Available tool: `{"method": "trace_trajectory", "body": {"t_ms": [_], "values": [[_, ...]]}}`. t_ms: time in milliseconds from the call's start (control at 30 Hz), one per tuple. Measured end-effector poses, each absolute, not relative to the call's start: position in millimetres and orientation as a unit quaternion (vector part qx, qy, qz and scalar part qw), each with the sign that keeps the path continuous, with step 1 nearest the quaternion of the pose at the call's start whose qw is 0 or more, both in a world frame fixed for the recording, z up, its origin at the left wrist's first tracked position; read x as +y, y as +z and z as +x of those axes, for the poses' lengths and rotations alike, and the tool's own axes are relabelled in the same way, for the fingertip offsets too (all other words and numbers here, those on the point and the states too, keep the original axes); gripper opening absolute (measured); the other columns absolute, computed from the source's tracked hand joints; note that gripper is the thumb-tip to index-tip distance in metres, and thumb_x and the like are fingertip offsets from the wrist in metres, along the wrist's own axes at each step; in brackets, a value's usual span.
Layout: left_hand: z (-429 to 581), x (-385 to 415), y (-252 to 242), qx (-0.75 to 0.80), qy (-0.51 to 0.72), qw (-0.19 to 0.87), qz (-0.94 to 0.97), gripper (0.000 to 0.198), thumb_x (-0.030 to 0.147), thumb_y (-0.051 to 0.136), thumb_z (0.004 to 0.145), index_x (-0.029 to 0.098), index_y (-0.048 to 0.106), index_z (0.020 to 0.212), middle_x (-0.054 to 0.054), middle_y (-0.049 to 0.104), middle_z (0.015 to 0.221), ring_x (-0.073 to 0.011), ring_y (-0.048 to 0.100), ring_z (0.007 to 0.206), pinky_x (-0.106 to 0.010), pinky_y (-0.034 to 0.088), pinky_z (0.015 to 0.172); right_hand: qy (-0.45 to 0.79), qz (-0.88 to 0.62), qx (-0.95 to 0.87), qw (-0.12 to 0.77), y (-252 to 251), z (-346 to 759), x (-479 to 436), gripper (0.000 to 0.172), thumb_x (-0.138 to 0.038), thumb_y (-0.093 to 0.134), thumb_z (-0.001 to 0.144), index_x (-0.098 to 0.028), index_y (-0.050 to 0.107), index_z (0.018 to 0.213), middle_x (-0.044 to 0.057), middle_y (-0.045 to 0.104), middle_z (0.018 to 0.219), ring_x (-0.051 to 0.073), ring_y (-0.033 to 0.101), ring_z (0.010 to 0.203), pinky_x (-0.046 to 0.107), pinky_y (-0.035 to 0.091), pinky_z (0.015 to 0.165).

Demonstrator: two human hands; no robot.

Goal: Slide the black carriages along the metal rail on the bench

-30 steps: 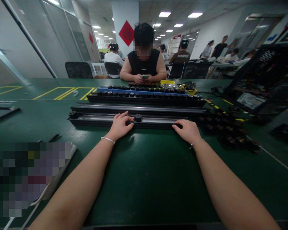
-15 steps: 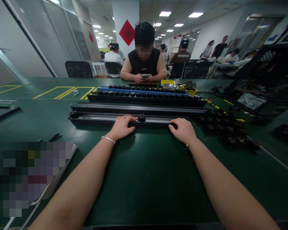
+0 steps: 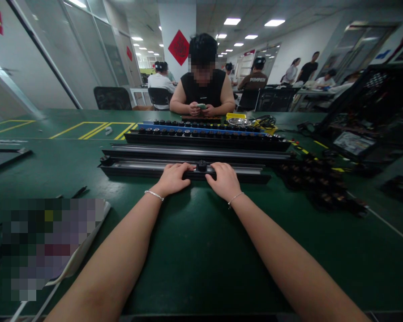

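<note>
A long black channel rail (image 3: 137, 171) with a shiny inner strip lies crosswise in front of me. My left hand (image 3: 174, 177) grips its front wall left of the middle, thumb in front and fingers over the top. Close by on the right, my right hand (image 3: 226, 180) holds the same wall in a like way. Between the two hands a small round black part (image 3: 202, 166) sits in the channel, with fingertips of both hands near it; whether they touch it I cannot tell. Another small black part (image 3: 105, 159) is at the rail's left end.
Behind lie a second black rail (image 3: 188, 152) and a rail (image 3: 161, 137) filled with round black parts. A cluster of black parts (image 3: 322, 183) is on the right, near a large black case (image 3: 362, 107). A bag-like item (image 3: 63, 241) lies left. Across the table sits a person (image 3: 203, 85).
My right hand has slid left along the rail, from near its right end to beside the small black part. My left hand keeps its hold.
</note>
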State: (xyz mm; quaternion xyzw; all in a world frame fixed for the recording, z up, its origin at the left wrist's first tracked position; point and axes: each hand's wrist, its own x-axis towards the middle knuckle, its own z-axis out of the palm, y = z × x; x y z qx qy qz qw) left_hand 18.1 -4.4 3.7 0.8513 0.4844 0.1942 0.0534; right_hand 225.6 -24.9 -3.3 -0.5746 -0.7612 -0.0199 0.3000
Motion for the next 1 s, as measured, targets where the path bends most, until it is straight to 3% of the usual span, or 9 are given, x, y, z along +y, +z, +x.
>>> {"method": "trace_trajectory", "body": {"t_ms": [133, 333, 1000], "values": [[18, -5, 4, 0.479, 0.193, 0.048, 0.855, 0.038, 0.026, 0.049, 0.072, 0.029, 0.05, 0.11, 0.002, 0.059, 0.125, -0.0214, 0.051, 0.116, -0.043, 0.027, 0.099, -0.002, -0.61, -0.726, 0.318, -3, 209, -21, 0.041, -0.04, 0.052, 0.08, -0.016, 0.06, 0.112, 0.01, 0.056, 0.124, 0.027, 0.04, 0.121, 0.043, 0.03, 0.1], [21, -8, 4, 0.467, 0.185, 0.034, 0.864, 0.045, 0.024, 0.047, 0.071, 0.027, 0.047, 0.116, -0.002, 0.061, 0.121, -0.022, 0.053, 0.112, -0.04, 0.031, 0.096, 0.033, -0.657, -0.672, 0.34, 2, 193, -16, 0.034, -0.045, 0.054, 0.078, -0.022, 0.063, 0.101, 0.009, 0.061, 0.115, 0.027, 0.048, 0.111, 0.045, 0.032, 0.094], [26, -10, 5, 0.472, 0.177, 0.027, 0.863, 0.044, 0.026, 0.049, 0.071, 0.027, 0.048, 0.116, -0.002, 0.062, 0.117, -0.023, 0.054, 0.11, -0.039, 0.032, 0.095, 0.011, -0.673, -0.637, 0.375, -5, 192, -13, 0.031, -0.039, 0.047, 0.081, -0.019, 0.064, 0.098, 0.011, 0.063, 0.107, 0.026, 0.049, 0.103, 0.042, 0.033, 0.089]]}}
